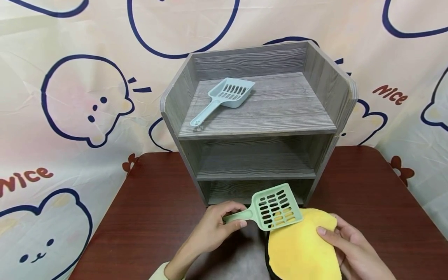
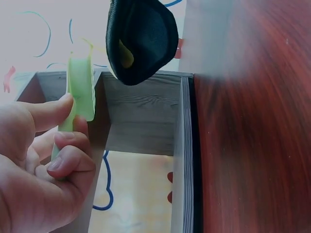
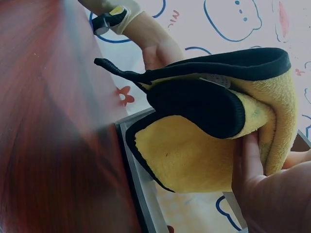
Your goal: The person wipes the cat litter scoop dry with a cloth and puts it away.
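My left hand [image 1: 218, 225] grips the handle of a light green slotted litter scoop [image 1: 276, 206]. In the left wrist view the scoop [image 2: 81, 90] is seen edge-on, with thumb and fingers around its handle. A folded yellow cleaning cloth [image 1: 302, 249] with black edging hangs from my right hand [image 1: 360, 249], pinched between thumb and fingers. Part of the cloth shows through the scoop's slots; whether they touch I cannot tell. The right wrist view shows the cloth's folds [image 3: 194, 155] and a black loop at one corner [image 3: 116, 69].
A grey wood-grain shelf unit [image 1: 259, 136] stands on the dark red table [image 1: 150, 217]. On its top board lies a light blue slotted litter scoop [image 1: 231, 93], handle toward the front left. Behind hangs a cartoon-printed backdrop [image 1: 87, 97].
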A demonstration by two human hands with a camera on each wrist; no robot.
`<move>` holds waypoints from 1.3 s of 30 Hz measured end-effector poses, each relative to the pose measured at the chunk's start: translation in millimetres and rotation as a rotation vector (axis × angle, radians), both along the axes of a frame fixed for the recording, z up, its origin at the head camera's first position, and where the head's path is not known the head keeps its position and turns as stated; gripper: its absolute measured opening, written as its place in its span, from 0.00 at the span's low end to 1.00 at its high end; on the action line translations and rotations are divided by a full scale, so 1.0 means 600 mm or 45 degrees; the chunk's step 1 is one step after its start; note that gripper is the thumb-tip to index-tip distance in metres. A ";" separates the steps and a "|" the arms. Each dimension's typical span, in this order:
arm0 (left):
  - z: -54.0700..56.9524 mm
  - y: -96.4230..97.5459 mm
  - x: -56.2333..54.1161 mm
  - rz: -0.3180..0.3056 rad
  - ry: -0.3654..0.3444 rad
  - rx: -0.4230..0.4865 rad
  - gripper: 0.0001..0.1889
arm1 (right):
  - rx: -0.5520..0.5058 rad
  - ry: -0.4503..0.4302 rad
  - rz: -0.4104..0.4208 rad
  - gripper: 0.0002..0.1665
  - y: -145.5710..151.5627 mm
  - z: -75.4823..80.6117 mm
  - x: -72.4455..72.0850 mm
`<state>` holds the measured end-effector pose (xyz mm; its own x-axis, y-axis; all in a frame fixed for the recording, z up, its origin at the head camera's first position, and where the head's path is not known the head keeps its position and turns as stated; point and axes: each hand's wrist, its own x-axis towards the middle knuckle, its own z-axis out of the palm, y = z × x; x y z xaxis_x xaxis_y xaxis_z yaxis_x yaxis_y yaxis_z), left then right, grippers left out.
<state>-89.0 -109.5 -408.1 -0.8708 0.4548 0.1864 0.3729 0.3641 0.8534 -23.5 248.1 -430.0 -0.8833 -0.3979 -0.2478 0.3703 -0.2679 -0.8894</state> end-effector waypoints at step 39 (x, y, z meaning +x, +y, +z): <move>0.008 0.011 0.002 0.111 0.047 -0.026 0.14 | 0.065 0.092 0.063 0.20 -0.014 -0.002 -0.004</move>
<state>-87.9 -102.6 -403.5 -0.9000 0.3816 0.2108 0.3702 0.4137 0.8317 -25.9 239.9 -431.0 -0.8792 -0.4298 -0.2054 0.3163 -0.2043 -0.9264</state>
